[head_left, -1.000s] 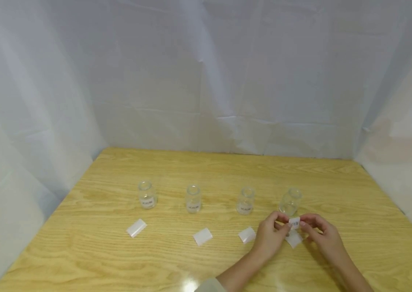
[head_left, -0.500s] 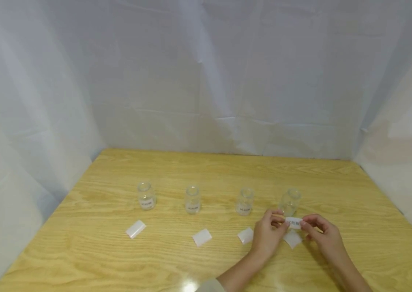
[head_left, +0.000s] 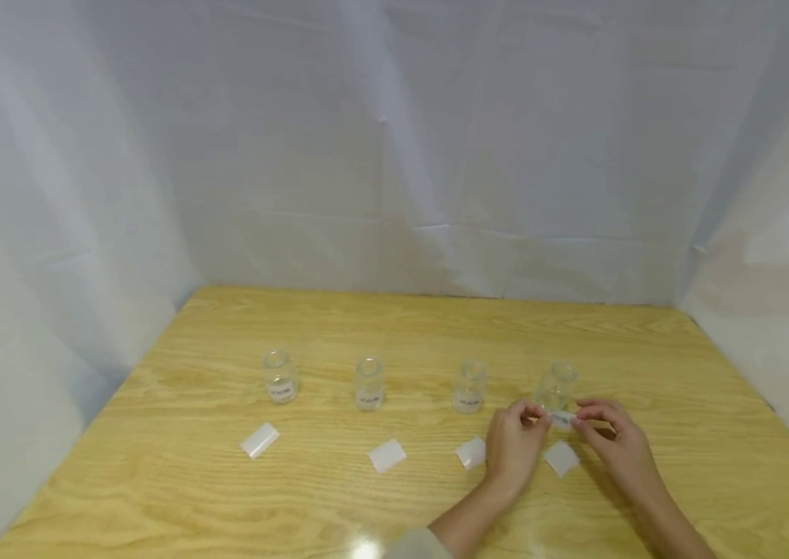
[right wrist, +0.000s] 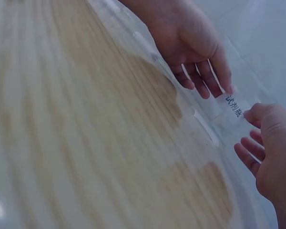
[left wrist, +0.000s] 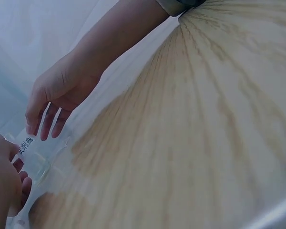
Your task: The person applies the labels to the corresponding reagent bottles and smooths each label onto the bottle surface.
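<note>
A small white label with printed characters (head_left: 561, 420) is stretched between my two hands. My left hand (head_left: 515, 450) pinches its left end between thumb and forefinger, and my right hand (head_left: 621, 454) pinches the right end. Directly behind the label stands a clear glass jar (head_left: 561, 379), its lower part partly hidden by the fingers. Below the hands a white paper piece (head_left: 561, 460) lies on the table. The right wrist view shows the label's text (head_left: 565, 421) clearly between both thumbs; in the left wrist view the label (left wrist: 26, 144) sits at the left edge.
Three more glass jars, the left (head_left: 280, 377), middle (head_left: 370, 384) and right one (head_left: 470, 387), bear labels low on their sides. White paper pieces lie before them: (head_left: 260, 440) leftmost. White sheeting (head_left: 394, 155) encloses the wooden table (head_left: 297, 497).
Both hands have moved slightly forward, nearer the rightmost jar. The label, at first partly covered, stretched out between the fingers and now tilts so its face looks narrower.
</note>
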Demonstrator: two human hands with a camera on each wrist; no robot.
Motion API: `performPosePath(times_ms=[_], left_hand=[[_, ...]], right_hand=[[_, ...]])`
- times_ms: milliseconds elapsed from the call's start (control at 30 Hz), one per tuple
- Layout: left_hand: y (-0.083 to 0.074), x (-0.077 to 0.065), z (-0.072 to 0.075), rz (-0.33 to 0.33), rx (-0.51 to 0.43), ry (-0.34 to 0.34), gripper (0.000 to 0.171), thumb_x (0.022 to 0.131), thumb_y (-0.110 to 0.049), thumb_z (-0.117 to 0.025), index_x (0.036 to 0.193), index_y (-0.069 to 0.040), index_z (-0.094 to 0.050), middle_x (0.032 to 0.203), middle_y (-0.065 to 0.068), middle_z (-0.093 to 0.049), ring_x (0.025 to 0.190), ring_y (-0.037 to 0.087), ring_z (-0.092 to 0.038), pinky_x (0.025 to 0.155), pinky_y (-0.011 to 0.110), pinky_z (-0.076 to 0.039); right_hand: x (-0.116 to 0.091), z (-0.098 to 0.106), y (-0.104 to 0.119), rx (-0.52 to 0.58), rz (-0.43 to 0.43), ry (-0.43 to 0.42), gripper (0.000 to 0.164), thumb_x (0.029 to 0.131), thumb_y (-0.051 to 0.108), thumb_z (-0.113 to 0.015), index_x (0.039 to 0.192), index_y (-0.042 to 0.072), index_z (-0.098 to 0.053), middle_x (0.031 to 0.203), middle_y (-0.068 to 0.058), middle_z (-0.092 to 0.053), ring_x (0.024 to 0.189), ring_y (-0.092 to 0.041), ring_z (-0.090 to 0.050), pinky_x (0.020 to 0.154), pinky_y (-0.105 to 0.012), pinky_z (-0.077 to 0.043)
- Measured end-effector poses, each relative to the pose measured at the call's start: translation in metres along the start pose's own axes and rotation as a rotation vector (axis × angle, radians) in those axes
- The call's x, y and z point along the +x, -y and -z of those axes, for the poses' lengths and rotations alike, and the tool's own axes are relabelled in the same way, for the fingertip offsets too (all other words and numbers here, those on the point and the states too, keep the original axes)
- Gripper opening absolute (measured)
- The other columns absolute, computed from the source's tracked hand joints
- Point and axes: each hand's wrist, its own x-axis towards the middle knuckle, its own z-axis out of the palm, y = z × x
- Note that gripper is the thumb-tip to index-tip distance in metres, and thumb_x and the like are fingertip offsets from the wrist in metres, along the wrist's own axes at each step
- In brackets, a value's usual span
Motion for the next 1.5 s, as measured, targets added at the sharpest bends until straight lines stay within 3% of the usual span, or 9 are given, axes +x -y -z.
performPosePath(times_ms=[267,400,567,700,933,1500], left_hand=[[0.002,0.005,-0.007,-0.063,0.093,-0.095,0.01,0.075,-0.013,-0.074,0.074,-0.017,-0.065,0.098,-0.004,-0.061,0.092,0.012,-0.051,0.077,0.025,-0.044],[0.003,0.011,-0.007,-0.084,0.086,-0.079,0.011,0.077,-0.012,-0.073,0.076,-0.016,-0.063,0.113,0.002,-0.061,0.107,0.021,-0.052,0.089,0.033,-0.042],[0.005,0.017,-0.009,-0.072,0.044,-0.037,0.013,0.078,-0.006,-0.071,0.076,-0.014,-0.06,0.118,0.005,-0.059,0.115,0.027,-0.049,0.096,0.037,-0.038],[0.007,0.02,-0.011,-0.061,0.028,-0.041,0.013,0.078,-0.006,-0.071,0.076,-0.014,-0.06,0.117,0.004,-0.06,0.11,0.025,-0.053,0.091,0.035,-0.042],[0.01,0.021,-0.013,-0.047,-0.041,-0.029,0.012,0.079,-0.005,-0.07,0.078,-0.012,-0.06,0.111,0.0,-0.064,0.084,0.013,-0.061,0.07,0.023,-0.049],[0.012,0.024,-0.022,-0.095,-0.051,-0.075,0.013,0.076,-0.001,-0.071,0.077,-0.009,-0.061,0.103,0.0,-0.066,0.076,0.008,-0.061,0.067,0.018,-0.048]], right_hand=[[0.01,0.0,-0.011,0.023,0.064,0.017,0.006,0.088,0.002,-0.061,0.088,-0.003,-0.06,0.115,-0.017,-0.051,0.1,0.003,-0.05,0.077,-0.012,-0.044],[0.013,-0.001,-0.014,0.071,0.082,0.024,0.005,0.087,0.0,-0.061,0.088,-0.004,-0.06,0.116,-0.019,-0.05,0.101,0.001,-0.053,0.078,-0.013,-0.044],[0.018,-0.004,-0.017,0.118,0.113,0.006,0.004,0.084,-0.008,-0.061,0.086,-0.006,-0.06,0.112,-0.022,-0.052,0.1,0.0,-0.055,0.078,-0.014,-0.045],[0.02,-0.006,-0.019,0.145,0.128,0.001,0.005,0.083,-0.011,-0.06,0.084,-0.007,-0.06,0.11,-0.024,-0.053,0.098,-0.001,-0.056,0.077,-0.014,-0.046],[0.018,-0.008,-0.022,0.129,0.101,-0.017,0.004,0.083,-0.009,-0.061,0.086,-0.006,-0.06,0.108,-0.017,-0.057,0.096,-0.001,-0.056,0.078,-0.014,-0.045],[0.016,-0.01,-0.025,0.156,0.076,-0.08,0.003,0.084,-0.009,-0.06,0.087,-0.01,-0.059,0.103,-0.006,-0.059,0.094,0.001,-0.057,0.078,-0.017,-0.046]])
